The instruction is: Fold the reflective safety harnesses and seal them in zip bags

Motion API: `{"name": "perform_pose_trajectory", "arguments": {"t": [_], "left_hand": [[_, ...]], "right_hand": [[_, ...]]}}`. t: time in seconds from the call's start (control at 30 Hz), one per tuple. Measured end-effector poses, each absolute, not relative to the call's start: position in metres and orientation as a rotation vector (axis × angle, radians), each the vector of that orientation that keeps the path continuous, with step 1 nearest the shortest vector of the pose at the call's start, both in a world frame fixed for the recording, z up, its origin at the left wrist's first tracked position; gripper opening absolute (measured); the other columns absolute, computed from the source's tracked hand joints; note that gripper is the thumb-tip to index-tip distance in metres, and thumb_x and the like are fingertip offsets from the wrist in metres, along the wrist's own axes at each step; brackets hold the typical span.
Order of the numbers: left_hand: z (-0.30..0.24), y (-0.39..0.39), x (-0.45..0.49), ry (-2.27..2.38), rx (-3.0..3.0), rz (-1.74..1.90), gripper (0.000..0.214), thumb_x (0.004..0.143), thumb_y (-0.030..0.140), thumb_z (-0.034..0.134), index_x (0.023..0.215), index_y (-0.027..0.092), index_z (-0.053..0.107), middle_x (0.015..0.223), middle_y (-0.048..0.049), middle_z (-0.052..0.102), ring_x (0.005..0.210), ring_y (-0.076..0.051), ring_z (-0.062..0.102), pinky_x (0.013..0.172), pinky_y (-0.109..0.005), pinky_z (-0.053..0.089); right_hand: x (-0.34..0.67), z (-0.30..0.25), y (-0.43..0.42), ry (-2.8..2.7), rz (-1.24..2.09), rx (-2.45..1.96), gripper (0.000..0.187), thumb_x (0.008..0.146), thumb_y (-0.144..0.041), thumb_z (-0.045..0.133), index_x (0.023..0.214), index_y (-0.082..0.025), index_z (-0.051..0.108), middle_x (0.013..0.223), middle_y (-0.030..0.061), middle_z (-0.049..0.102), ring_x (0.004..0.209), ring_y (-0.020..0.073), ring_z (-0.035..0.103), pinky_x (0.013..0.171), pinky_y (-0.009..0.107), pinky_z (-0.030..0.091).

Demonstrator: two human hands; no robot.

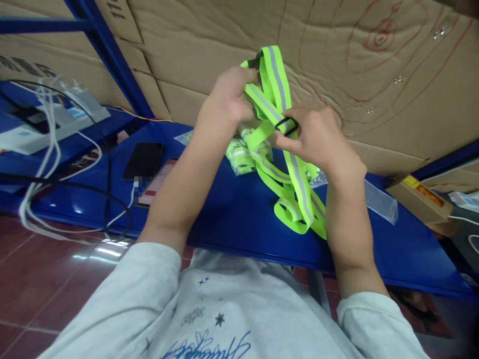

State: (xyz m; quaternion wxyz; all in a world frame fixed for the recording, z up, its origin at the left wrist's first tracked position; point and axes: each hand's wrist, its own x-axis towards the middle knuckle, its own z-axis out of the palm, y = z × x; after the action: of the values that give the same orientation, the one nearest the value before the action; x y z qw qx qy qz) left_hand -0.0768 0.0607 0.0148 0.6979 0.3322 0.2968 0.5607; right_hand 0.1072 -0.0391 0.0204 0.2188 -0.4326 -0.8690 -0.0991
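A neon-yellow reflective strap (295, 192) with a grey stripe loops up from the blue table (239, 214) between both hands. My left hand (226, 97) is closed on the strap's upper part, near a black buckle at the top. My right hand (318, 137) pinches the strap at a black slider ring (286, 124). The strap's loose end lies coiled on the table below my right wrist. Folded neon straps in a clear bag (243, 152) lie on the table behind my left forearm.
A black phone (143, 160) and a second device lie on the table at left. White and black cables (48, 164) trail over the left edge near a white box. Cardboard sheets (337, 60) stand behind the table. A small cardboard box (421, 197) sits at right.
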Motion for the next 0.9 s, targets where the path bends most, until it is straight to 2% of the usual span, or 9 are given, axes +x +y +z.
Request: {"name": "perform_pose_trajectory", "arguments": {"t": [0.07,0.13,0.3,0.4,0.47,0.53,0.6,0.73,0.9], "left_hand": [[0.016,0.057,-0.075,0.676,0.74,1.298,0.01,0.09,0.018,0.049,0.088,0.026,0.056,0.066,0.0005,0.066,0.107,-0.024,0.071,0.101,-0.044,0.058],[0.016,0.054,-0.071,0.683,0.745,1.334,0.015,0.089,0.015,0.049,0.091,0.027,0.058,0.071,-0.0001,0.07,0.115,-0.025,0.068,0.105,-0.043,0.056],[0.021,0.034,-0.05,0.591,0.973,1.377,0.022,0.1,0.027,0.045,0.097,0.026,0.066,0.076,0.0014,0.073,0.119,-0.026,0.069,0.105,-0.044,0.055],[0.023,0.021,-0.043,0.578,1.103,1.391,0.02,0.095,0.025,0.051,0.101,0.03,0.069,0.087,0.0027,0.077,0.122,-0.026,0.067,0.104,-0.041,0.055],[0.024,0.016,-0.042,0.53,1.167,1.415,0.016,0.095,0.024,0.053,0.096,0.027,0.068,0.093,0.0016,0.078,0.124,-0.025,0.066,0.106,-0.037,0.055],[0.024,0.014,-0.043,0.46,1.185,1.412,0.015,0.097,0.022,0.053,0.091,0.022,0.067,0.097,-0.0005,0.078,0.125,-0.024,0.065,0.107,-0.035,0.054],[0.022,0.01,-0.044,0.418,1.198,1.397,0.013,0.097,0.021,0.055,0.091,0.02,0.067,0.098,-0.0019,0.078,0.123,-0.025,0.066,0.107,-0.036,0.055],[0.018,-0.002,-0.04,0.393,1.246,1.276,0.007,0.094,0.018,0.064,0.094,0.017,0.071,0.099,-0.0041,0.078,0.115,-0.027,0.07,0.106,-0.041,0.056],[0.014,-0.014,-0.037,0.31,1.344,1.222,0.01,0.092,0.016,0.066,0.098,0.016,0.074,0.097,-0.002,0.077,0.109,-0.025,0.073,0.1,-0.039,0.058]], "right_hand": [[0.106,0.02,-0.038,-2.431,-0.259,-1.19,0.019,0.09,-0.034,0.065,0.1,-0.02,0.072,0.09,0.0101,0.072,0.087,0.0269,0.066,0.081,0.038,0.049],[0.106,0.017,-0.034,-2.441,-0.246,-1.179,0.019,0.089,-0.034,0.066,0.101,-0.02,0.072,0.092,0.01,0.072,0.087,0.0264,0.066,0.08,0.037,0.049],[0.117,0.018,-0.028,-2.414,-0.082,-1.122,0.024,0.089,-0.04,0.074,0.104,-0.021,0.073,0.091,0.0073,0.074,0.088,0.0253,0.068,0.081,0.036,0.049],[0.13,0.027,-0.034,-2.307,0.065,-1.08,0.033,0.097,-0.053,0.064,0.092,-0.021,0.073,0.078,0.0043,0.072,0.077,0.0204,0.066,0.075,0.033,0.049],[0.139,0.033,-0.038,-2.174,0.093,-1.018,0.044,0.101,-0.058,0.056,0.086,-0.02,0.071,0.076,0.0042,0.07,0.072,0.0174,0.064,0.07,0.031,0.048],[0.146,0.037,-0.039,-2.022,0.065,-0.939,0.04,0.101,-0.056,0.058,0.091,-0.02,0.07,0.082,0.0044,0.071,0.074,0.0159,0.064,0.069,0.03,0.047],[0.15,0.038,-0.036,-1.888,0.029,-0.862,0.031,0.098,-0.05,0.066,0.107,-0.021,0.067,0.099,0.0055,0.072,0.088,0.0162,0.066,0.075,0.029,0.05],[0.154,0.038,-0.029,-1.885,0.167,-0.782,0.047,0.092,-0.044,0.074,0.133,-0.028,0.058,0.135,0.005,0.065,0.116,0.0189,0.064,0.091,0.03,0.054],[0.154,0.035,-0.026,-1.96,0.286,-0.666,0.037,0.09,-0.047,0.077,0.124,-0.034,0.067,0.128,-0.0016,0.069,0.119,0.0214,0.064,0.105,0.035,0.052]]}}
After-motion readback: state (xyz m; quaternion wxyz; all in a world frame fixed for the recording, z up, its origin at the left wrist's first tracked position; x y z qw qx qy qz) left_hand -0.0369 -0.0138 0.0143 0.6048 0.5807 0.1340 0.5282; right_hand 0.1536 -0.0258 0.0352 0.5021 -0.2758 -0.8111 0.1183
